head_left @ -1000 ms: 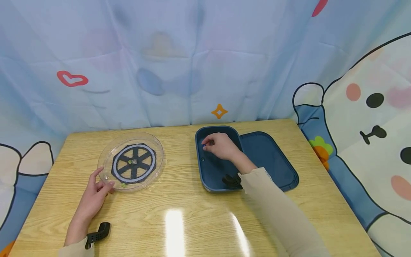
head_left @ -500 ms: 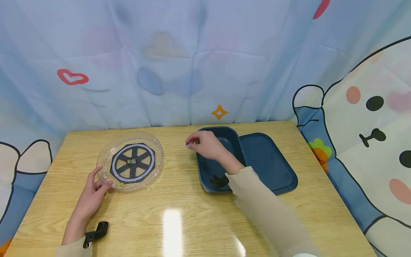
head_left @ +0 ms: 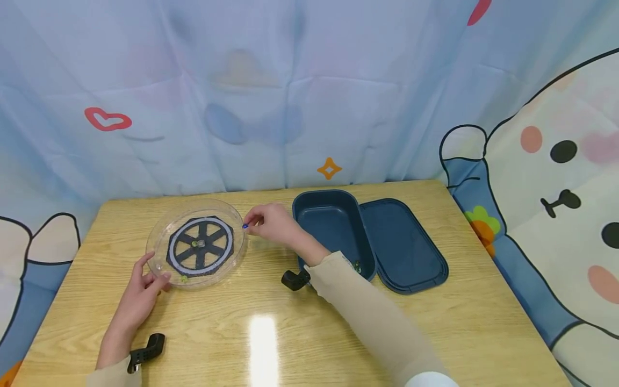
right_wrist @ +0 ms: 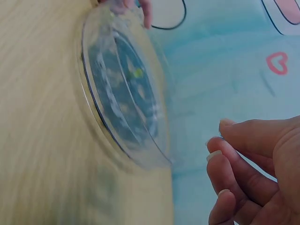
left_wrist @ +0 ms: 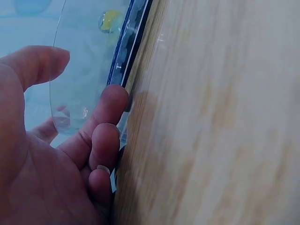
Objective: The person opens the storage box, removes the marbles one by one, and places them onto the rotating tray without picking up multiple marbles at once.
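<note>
A clear round dish with a dark six-spoked wheel pattern stands at the table's left. My left hand grips its near-left rim, thumb over the edge and fingers outside and below. A yellow-green glass marble shows through the dish in the left wrist view; another greenish marble sits near the wheel's centre. My right hand pinches a small blue marble between thumb and fingertips, right at the dish's right rim. In the right wrist view the fingers mostly hide that marble.
A dark blue rectangular bin stands right of centre, a few greenish marbles in its near corner, partly behind the right sleeve. Its flat blue lid lies alongside. A patterned curtain hangs behind the table.
My right hand has come out of the bin and moved left to the dish's rim with the blue marble pinched. My left hand has stayed on the dish.
</note>
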Demonstrator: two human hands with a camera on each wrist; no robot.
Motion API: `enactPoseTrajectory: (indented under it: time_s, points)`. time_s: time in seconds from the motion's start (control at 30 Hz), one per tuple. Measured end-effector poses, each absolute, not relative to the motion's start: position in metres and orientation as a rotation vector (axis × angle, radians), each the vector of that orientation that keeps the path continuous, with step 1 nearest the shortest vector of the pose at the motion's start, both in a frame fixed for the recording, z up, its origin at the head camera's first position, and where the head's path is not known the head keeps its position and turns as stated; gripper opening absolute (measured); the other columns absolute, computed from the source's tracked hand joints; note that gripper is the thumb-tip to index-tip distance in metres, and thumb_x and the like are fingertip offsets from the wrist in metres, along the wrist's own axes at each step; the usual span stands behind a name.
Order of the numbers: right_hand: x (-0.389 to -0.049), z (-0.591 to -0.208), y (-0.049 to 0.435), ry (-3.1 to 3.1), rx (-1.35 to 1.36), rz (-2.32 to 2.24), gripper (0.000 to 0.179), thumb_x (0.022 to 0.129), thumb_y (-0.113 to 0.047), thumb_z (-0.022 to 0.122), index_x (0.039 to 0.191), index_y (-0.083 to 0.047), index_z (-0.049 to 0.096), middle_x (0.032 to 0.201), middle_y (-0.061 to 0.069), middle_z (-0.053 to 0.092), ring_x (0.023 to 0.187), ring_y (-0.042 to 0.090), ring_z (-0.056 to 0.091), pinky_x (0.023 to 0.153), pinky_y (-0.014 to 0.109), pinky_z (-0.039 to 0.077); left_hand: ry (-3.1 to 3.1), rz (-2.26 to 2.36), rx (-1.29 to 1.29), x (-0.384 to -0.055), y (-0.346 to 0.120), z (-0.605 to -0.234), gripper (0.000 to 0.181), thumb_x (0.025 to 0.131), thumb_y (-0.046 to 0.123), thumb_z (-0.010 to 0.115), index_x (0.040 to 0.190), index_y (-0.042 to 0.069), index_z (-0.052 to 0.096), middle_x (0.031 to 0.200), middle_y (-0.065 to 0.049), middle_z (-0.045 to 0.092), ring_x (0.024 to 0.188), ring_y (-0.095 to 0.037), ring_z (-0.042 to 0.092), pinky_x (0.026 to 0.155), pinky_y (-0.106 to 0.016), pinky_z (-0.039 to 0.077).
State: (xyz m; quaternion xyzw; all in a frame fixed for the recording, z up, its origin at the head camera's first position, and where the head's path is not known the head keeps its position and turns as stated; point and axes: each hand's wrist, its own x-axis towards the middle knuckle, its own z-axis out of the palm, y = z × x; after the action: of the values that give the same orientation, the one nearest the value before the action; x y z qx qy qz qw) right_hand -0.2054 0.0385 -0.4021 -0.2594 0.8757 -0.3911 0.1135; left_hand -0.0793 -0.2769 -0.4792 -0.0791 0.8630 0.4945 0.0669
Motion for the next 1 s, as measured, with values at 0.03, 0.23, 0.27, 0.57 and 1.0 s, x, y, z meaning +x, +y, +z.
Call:
enactPoseTrajectory:
  time_s: [0.03,0.23,0.27,0.57,1.0]
  points:
    - [-0.204,-0.403,0.033,2.556,-0.77,-1.154,0.009,0.093,-0.012,0.072,0.102,-0.011,0.074,0.089,-0.003,0.068,0.076,0.009,0.061,0.068,0.024,0.047,2.606,1.485,-0.237,-0.079,-0.277,-0.479,0.074,0.106,0.032,0.049,0.159,0.009,0.002,0.091,-0.008,0.067,0.069,-0.014,0.043,0.07,-0.03,0.031]
    - [-0.193,-0.409,0.01,2.479,-0.784,-1.185,0.011,0.093,-0.013,0.073,0.103,-0.01,0.073,0.087,-0.005,0.067,0.074,0.008,0.06,0.066,0.023,0.047,2.613,1.507,-0.238,-0.079,-0.276,-0.479,0.074,0.106,0.031,0.049,0.159,0.01,0.003,0.089,-0.008,0.066,0.07,-0.013,0.044,0.072,-0.03,0.029]
    - [-0.191,-0.41,0.008,2.474,-0.779,-1.186,0.01,0.093,-0.014,0.073,0.103,-0.011,0.073,0.087,-0.006,0.067,0.073,0.008,0.06,0.066,0.023,0.046,2.612,1.518,-0.237,-0.079,-0.276,-0.479,0.074,0.106,0.031,0.05,0.159,0.01,0.003,0.088,-0.008,0.066,0.069,-0.013,0.043,0.072,-0.03,0.029]
    - [-0.183,-0.413,-0.002,2.439,-0.782,-1.17,0.01,0.094,-0.017,0.072,0.102,-0.012,0.073,0.084,-0.008,0.066,0.071,0.008,0.058,0.063,0.023,0.045,2.645,1.516,-0.226,-0.078,-0.272,-0.476,0.072,0.106,0.031,0.048,0.159,0.009,0.005,0.087,-0.01,0.065,0.068,-0.014,0.043,0.074,-0.031,0.027]
    - [-0.185,-0.413,0.006,2.445,-0.737,-1.153,0.017,0.095,-0.017,0.07,0.109,-0.008,0.073,0.088,-0.008,0.066,0.077,0.007,0.06,0.068,0.024,0.047,2.63,1.564,-0.234,-0.078,-0.271,-0.478,0.071,0.106,0.029,0.049,0.158,0.008,0.006,0.085,-0.008,0.064,0.064,-0.014,0.039,0.067,-0.032,0.028]
